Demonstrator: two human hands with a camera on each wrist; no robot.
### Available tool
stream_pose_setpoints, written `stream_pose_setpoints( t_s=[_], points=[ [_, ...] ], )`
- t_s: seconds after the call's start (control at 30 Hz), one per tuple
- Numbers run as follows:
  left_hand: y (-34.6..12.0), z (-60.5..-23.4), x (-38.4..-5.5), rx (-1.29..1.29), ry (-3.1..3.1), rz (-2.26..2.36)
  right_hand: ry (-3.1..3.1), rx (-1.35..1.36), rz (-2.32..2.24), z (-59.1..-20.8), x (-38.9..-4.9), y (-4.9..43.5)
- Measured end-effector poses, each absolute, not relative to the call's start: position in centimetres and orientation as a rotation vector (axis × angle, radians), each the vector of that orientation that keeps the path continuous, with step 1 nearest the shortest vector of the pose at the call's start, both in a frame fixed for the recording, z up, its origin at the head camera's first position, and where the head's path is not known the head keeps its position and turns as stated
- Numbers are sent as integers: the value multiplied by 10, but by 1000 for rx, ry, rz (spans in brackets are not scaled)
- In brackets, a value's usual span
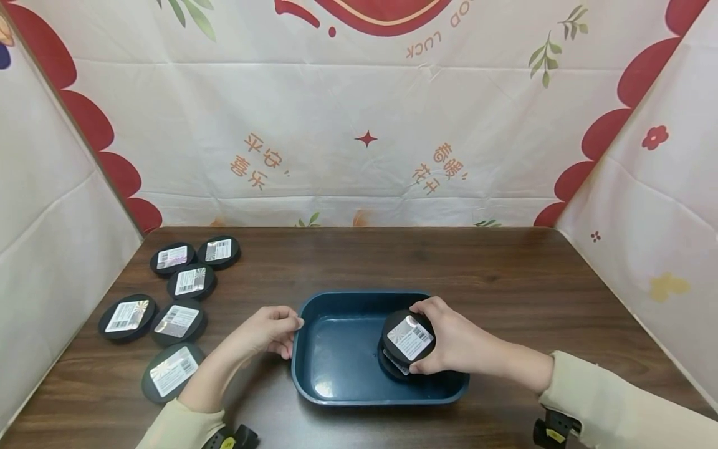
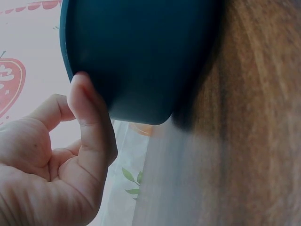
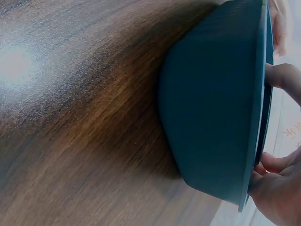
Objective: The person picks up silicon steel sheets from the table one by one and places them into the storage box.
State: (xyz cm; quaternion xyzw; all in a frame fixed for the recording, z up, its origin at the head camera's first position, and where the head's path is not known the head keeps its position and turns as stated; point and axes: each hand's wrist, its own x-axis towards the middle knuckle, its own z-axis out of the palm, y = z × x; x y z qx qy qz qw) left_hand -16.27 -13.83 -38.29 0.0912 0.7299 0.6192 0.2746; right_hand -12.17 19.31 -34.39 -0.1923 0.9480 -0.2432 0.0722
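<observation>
A dark blue rectangular tray [image 1: 336, 355] lies on the table in the head view. At its left rim my left hand [image 1: 275, 330] pinches the edge between thumb and finger; the left wrist view shows the fingertip on the tray's rim [image 2: 66, 47]. Inside the tray's right half, my right hand [image 1: 449, 340] grips a flat black round disc [image 1: 411, 337] by its sides, a white barcode label facing up. Beneath it is another labelled black disc [image 1: 387, 366], mostly covered. From the right wrist view, the tray wall [image 3: 211, 103] hides most of the held disc.
Several more black discs [image 1: 191, 282] with white labels lie on the wooden table [image 1: 533, 274] left of the tray, some touching. One disc [image 1: 171, 373] is close by my left forearm. Printed white cloth [image 1: 336, 100] hangs behind the table and along both sides.
</observation>
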Motion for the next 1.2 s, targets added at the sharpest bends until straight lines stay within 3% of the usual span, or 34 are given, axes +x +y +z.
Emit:
stream_pose_setpoints(
  t_s=[1.2],
  points=[
    [-137,-382,-162,236,1965,1685,2881,-748,-447,-351,-121,186]
  ],
)
